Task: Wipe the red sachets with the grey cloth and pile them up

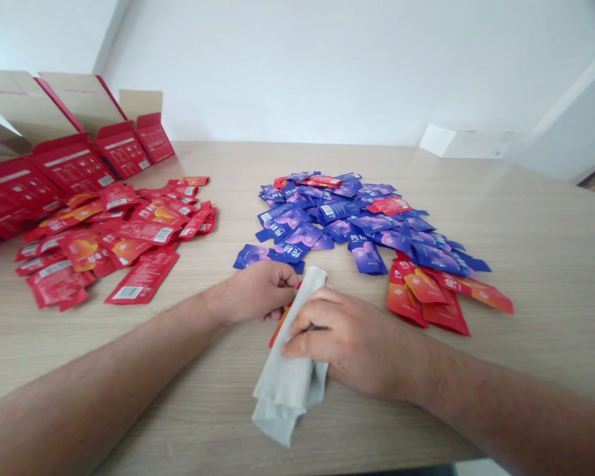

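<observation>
My right hand (350,334) is closed on a folded whitish cloth (290,360), which lies slantwise near the front of the table. A red and orange sachet (277,328) shows partly from under the cloth's left side. My left hand (260,291) pinches this sachet at its upper end, fingers curled against the cloth's edge. Just beyond my hands spreads a pile of blue-purple sachets (297,235), with a few red ones mixed in. Several red and orange sachets (441,305) overlap at the pile's near right end.
Another heap of red sachets (146,274) covers the left of the table (203,396). Behind it stand several open red boxes (72,165) in a row, flaps raised. A white box (466,141) lies at the back right, near the wall.
</observation>
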`<state>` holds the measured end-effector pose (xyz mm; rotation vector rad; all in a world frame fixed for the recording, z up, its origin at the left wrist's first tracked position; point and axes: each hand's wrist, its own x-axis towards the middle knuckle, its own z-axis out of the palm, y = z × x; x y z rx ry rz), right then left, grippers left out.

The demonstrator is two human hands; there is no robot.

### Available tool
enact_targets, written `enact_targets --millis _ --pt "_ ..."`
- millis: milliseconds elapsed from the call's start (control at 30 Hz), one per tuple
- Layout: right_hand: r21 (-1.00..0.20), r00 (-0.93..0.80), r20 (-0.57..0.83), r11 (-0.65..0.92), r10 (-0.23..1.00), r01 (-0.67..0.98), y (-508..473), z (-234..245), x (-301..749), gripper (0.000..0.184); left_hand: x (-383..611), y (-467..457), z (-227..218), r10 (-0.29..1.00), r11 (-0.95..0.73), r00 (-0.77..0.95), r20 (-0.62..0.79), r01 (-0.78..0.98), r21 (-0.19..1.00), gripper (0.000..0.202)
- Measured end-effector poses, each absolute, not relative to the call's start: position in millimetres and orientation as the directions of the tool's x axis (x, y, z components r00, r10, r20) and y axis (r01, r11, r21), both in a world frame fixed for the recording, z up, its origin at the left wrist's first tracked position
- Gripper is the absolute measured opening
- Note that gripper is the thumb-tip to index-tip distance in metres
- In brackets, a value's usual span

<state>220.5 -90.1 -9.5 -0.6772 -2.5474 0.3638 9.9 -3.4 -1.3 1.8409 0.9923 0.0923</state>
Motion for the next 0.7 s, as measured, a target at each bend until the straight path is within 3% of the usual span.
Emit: enact_targets --millis 167,333,533,700 --pt "-0.389 -0.649 0.385 0.753 0.656 0.531 -81.9 -13.7 227.2 0.033 10.1 -4.8 -0.2 0.693 -0.134 0.622 -0.364 0.608 0.783 0.016" --pt "-0.380 -0.733 0.368 0.812 0.572 0.443 -83.9 -14.2 225.7 0.025 9.8 -4.5 -1.4 0.667 -0.159 0.660 -0.346 0.579 0.799 0.016" --pt "-0.431 -0.631 0.384 0.735 0.675 0.524 -76.6 -16.6 231.8 0.032 9.7 -5.1 -2.1 0.683 -0.139 0.636 -0.360 0.596 0.791 0.016" --pt "-0.428 -0.714 0.371 0.792 0.594 0.436 -77.3 -16.4 231.5 0.027 8.9 -4.1 -2.5 0.649 -0.171 0.673 -0.355 0.584 0.794 0.015"
